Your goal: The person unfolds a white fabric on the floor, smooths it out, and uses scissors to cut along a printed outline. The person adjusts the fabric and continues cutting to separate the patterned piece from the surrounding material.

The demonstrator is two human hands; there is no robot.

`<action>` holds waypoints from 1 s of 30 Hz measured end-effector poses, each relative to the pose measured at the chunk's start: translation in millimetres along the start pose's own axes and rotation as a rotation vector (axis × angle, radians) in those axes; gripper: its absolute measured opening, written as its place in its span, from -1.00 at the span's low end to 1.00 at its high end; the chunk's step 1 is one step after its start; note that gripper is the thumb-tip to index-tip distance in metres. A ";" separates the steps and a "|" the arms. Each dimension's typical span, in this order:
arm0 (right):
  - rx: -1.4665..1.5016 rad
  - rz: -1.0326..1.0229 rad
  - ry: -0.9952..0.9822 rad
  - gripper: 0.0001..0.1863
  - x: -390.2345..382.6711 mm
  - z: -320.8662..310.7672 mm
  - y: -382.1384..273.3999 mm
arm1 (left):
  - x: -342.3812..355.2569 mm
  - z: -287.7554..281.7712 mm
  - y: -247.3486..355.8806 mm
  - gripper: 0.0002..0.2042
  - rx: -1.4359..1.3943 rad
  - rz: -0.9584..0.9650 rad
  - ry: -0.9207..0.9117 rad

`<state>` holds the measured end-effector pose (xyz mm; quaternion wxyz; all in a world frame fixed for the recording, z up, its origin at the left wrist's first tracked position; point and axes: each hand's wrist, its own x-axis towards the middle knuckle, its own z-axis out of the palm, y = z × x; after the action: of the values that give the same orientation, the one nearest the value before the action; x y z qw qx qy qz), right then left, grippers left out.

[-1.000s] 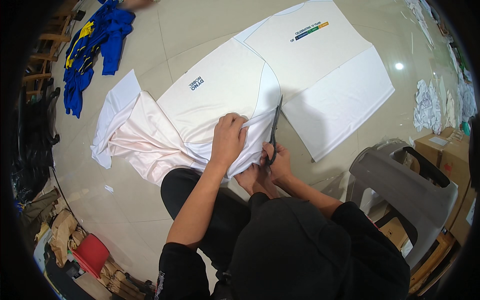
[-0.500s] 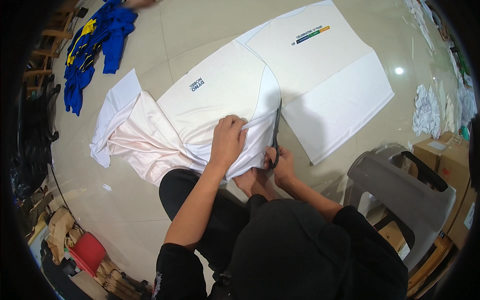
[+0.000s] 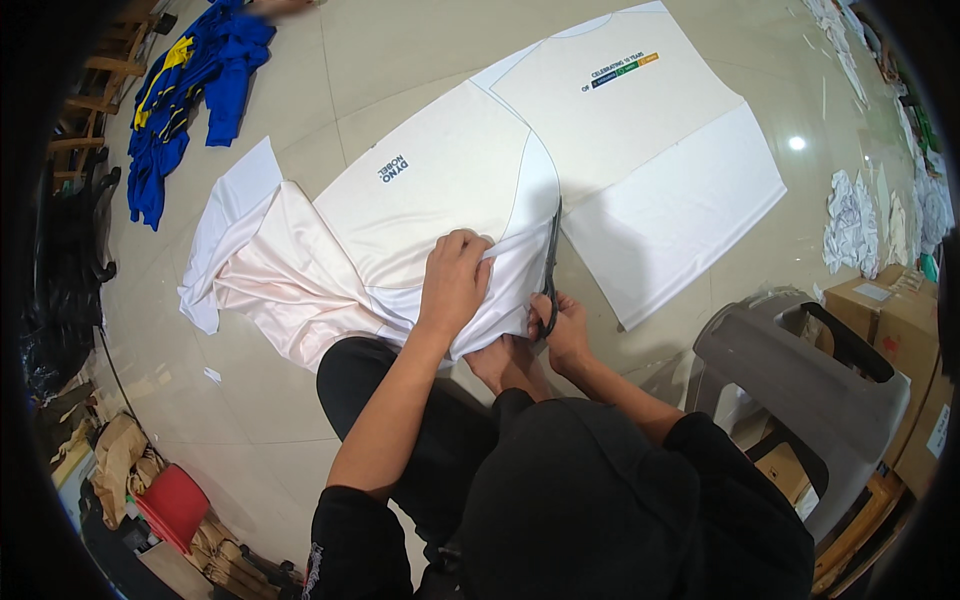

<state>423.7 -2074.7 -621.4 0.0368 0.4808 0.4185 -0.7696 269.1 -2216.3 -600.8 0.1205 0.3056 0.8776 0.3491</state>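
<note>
White printed fabric (image 3: 430, 180) with drawn curved outlines lies spread over the tiled floor, bunched into folds at its near left. My left hand (image 3: 456, 278) is closed on the fabric with bent fingers, pinching a fold near the curved line. In my right hand (image 3: 566, 328) are black-handled scissors (image 3: 552, 262), their blades pointing away from me along the cut edge. The blades stand at the gap between this piece and a plain white panel (image 3: 690, 220) on the right. My bare foot (image 3: 500, 365) rests beside the fabric's near edge.
A grey plastic stool (image 3: 790, 380) stands at the right, with cardboard boxes (image 3: 870, 310) behind it. Crumpled white scraps (image 3: 852, 225) lie farther right. Blue and yellow garments (image 3: 190, 90) are at the far left, a red plastic piece (image 3: 173, 507) at the near left.
</note>
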 end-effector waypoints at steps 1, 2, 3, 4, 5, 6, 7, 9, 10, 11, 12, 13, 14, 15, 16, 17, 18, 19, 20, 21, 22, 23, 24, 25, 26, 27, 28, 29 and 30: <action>-0.005 0.001 0.001 -0.79 -0.1 -0.3 -0.3 | -0.1 0.3 -0.3 -0.78 -0.001 0.000 -0.002; -0.010 0.001 0.001 -0.79 -0.2 -0.6 -0.6 | -0.3 0.5 -0.5 -0.78 0.000 0.000 0.000; -0.015 0.002 0.003 -0.80 -0.3 -1.1 -0.8 | -0.1 0.4 -0.3 -0.78 0.001 0.002 0.002; -0.022 0.000 0.003 -0.80 -0.3 -1.6 -1.0 | 0.1 0.3 -0.1 -0.77 0.002 0.003 0.004; -0.029 -0.002 0.003 -0.80 -0.3 -2.2 -1.3 | 0.3 0.3 0.2 -0.77 0.000 0.007 0.009; -0.036 -0.003 0.004 -0.80 -0.2 -3.1 -1.1 | 0.0 0.4 0.1 -0.77 -0.001 0.010 0.013; -0.031 0.000 -0.001 -0.79 0.1 -4.1 -1.0 | -0.2 0.5 -0.1 -0.77 -0.003 0.013 0.018; -0.024 0.006 -0.012 -0.79 0.8 -5.9 -1.9 | 0.0 0.8 -0.9 -0.77 -0.004 0.011 0.017; -0.031 0.011 -0.022 -0.79 0.7 -6.8 -2.7 | -0.2 0.9 -1.3 -0.77 -0.004 0.010 0.017; -0.039 0.017 -0.032 -0.79 0.5 -7.8 -3.5 | -0.9 0.8 -1.5 -0.77 -0.003 0.008 0.018; -0.047 0.021 -0.040 -0.79 0.6 -9.0 -5.1 | -0.8 1.1 -1.2 -0.77 -0.003 0.008 0.019; -0.032 0.012 -0.053 -0.77 0.9 -10.4 -7.0 | -0.7 1.4 -0.9 -0.77 -0.003 0.008 0.020; -0.018 0.002 -0.065 -0.75 1.6 -11.8 -9.1 | -0.5 1.8 -0.7 -0.77 -0.003 0.005 0.016; -0.003 -0.006 -0.080 -0.73 2.3 -12.4 -11.0 | -0.7 1.5 -0.8 -0.78 -0.002 0.001 0.012; -0.017 -0.005 -0.081 -0.72 3.7 -12.8 -13.3 | -1.0 1.2 -0.9 -0.78 -0.001 -0.004 0.008; -0.031 -0.004 -0.083 -0.72 5.7 -13.2 -15.7 | -1.6 0.9 -1.0 -0.78 -0.001 -0.007 0.005; -0.044 -0.004 -0.082 -0.72 8.0 -13.8 -17.7 | -1.4 0.9 -0.6 -0.78 -0.001 -0.009 0.002; -0.047 -0.006 -0.074 -0.72 9.9 -14.0 -19.2 | -1.1 1.0 -0.3 -0.78 -0.001 -0.011 -0.002; -0.051 -0.008 -0.066 -0.73 11.7 -14.1 -20.5 | -0.8 1.0 -0.1 -0.78 0.000 -0.008 -0.001; -0.055 -0.008 -0.059 -0.73 12.9 -13.6 -21.9 | -0.8 0.8 -0.4 -0.78 0.001 -0.008 -0.001; -0.060 -0.010 -0.061 -0.74 13.8 -13.1 -23.2 | -1.0 0.7 -0.5 -0.79 0.002 -0.007 0.000; -0.064 -0.012 -0.062 -0.74 14.4 -12.9 -24.5 | -1.2 0.7 -0.5 -0.79 0.004 -0.008 0.001; -0.069 -0.014 -0.062 -0.75 15.0 -12.7 -25.8 | -1.1 0.7 -0.1 -0.79 0.005 -0.008 0.003; -0.065 -0.010 -0.063 -0.75 15.6 -12.5 -27.1 | -1.0 0.6 0.3 -0.79 0.006 -0.008 0.004; -0.062 -0.006 -0.064 -0.76 16.1 -12.3 -28.2 | -1.0 0.4 0.6 -0.79 -0.001 -0.010 0.001; -0.058 -0.002 -0.065 -0.76 16.6 -12.3 -28.9 | -0.7 -0.1 1.1 -0.79 -0.008 -0.012 -0.002; -0.055 0.001 -0.062 -0.77 16.9 -12.3 -29.5 | -0.4 -0.6 1.5 -0.79 -0.014 -0.014 -0.005; -0.052 0.004 -0.059 -0.77 17.2 -12.4 -30.0 | 0.0 -1.0 2.0 -0.79 -0.016 -0.012 -0.003; -0.049 0.006 -0.057 -0.78 17.0 -11.9 -31.1 | 0.1 -1.1 2.0 -0.79 -0.017 -0.009 -0.001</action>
<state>408.8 -2040.6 -617.8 0.0629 0.4592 0.4347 -0.7722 269.4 -2215.7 -598.6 0.1252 0.3009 0.8759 0.3557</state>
